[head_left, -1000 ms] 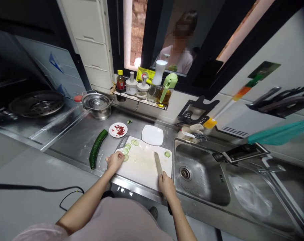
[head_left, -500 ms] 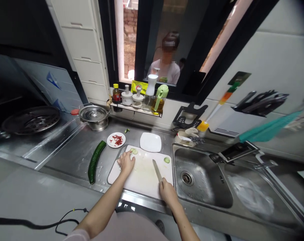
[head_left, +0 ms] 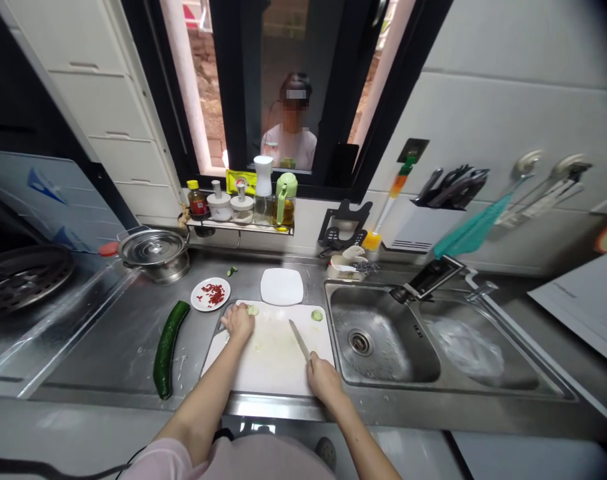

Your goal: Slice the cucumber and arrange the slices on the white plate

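Note:
On the white cutting board [head_left: 278, 367], my left hand [head_left: 239, 323] rests palm down at the upper left corner, fingers spread. Its fingertips are beside a pale cucumber slice [head_left: 253, 311], and a bit of green shows by its outer edge; what lies under the palm is hidden. My right hand [head_left: 325, 379] is wrapped round the handle of a kitchen knife [head_left: 298, 338], whose blade points away from me over the board. A green cucumber end piece [head_left: 317, 315] lies at the board's upper right. To the left of the board is a long whole cucumber [head_left: 168, 350] on the steel counter.
A plate of chopped red pieces [head_left: 223, 285] and a white square plate [head_left: 282, 287] sit behind the board. The sink [head_left: 383, 370] is on the right. At the back left stands a lidded steel pot [head_left: 168, 272]; a seasoning rack [head_left: 258, 228] hangs below the window.
The view has swung to the right, so everything appears further left. My left hand stays at the board's upper left; my right hand still holds the knife over the board.

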Demonstrator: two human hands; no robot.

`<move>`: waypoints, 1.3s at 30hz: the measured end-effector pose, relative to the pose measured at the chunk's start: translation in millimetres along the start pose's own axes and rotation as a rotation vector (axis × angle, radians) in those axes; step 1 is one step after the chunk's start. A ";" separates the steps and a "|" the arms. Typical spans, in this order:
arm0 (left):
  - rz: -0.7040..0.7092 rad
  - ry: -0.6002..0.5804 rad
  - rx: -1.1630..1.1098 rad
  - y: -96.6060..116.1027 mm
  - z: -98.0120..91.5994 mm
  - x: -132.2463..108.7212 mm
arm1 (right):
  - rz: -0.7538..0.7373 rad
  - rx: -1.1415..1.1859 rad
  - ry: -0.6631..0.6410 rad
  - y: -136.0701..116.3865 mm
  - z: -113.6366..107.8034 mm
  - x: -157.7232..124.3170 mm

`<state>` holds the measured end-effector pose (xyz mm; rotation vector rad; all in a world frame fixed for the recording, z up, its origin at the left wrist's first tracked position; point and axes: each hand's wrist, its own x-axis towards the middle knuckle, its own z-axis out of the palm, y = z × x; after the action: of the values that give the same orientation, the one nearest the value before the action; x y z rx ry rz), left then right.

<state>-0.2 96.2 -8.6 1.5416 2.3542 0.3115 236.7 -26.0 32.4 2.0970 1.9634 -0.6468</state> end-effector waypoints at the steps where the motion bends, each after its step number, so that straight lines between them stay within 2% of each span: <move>1: 0.003 -0.004 -0.001 -0.1 -1.1 0.6 | 0.001 -0.001 -0.001 0.0 0.1 0.1; 10: 0.032 -0.069 -0.137 11.1 -11.2 2.8 | -0.008 0.009 0.018 1.7 1.0 -0.1; 12: 0.047 -0.131 -0.219 14.8 -12.0 2.4 | -0.011 0.008 0.018 1.6 0.5 -0.2; 17: 0.230 -0.383 -0.352 17.1 -3.6 -4.8 | 0.000 0.024 0.004 0.3 -1.3 -0.3; 20: 0.257 -0.444 -0.334 15.5 5.2 -11.6 | 0.000 0.026 -0.003 -0.1 -3.1 -0.3; 22: 0.268 -0.441 -0.307 14.3 8.7 -14.8 | -0.007 0.015 -0.012 0.3 -4.5 -0.5; 27: 0.218 -0.301 -0.135 9.3 8.2 -17.9 | -0.072 -0.020 -0.026 0.8 -6.7 -4.7; 33: 0.202 -0.337 -0.079 7.3 9.2 -19.7 | -0.192 -0.089 -0.049 -8.6 -9.5 -8.1; 39: 0.179 -0.332 -0.060 10.8 11.7 -17.4 | -0.225 -0.116 -0.070 -15.2 -16.8 -0.6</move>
<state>19.8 84.6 -13.4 1.6366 1.9434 0.1496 224.8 -17.8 49.7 1.7792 2.1598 -0.6198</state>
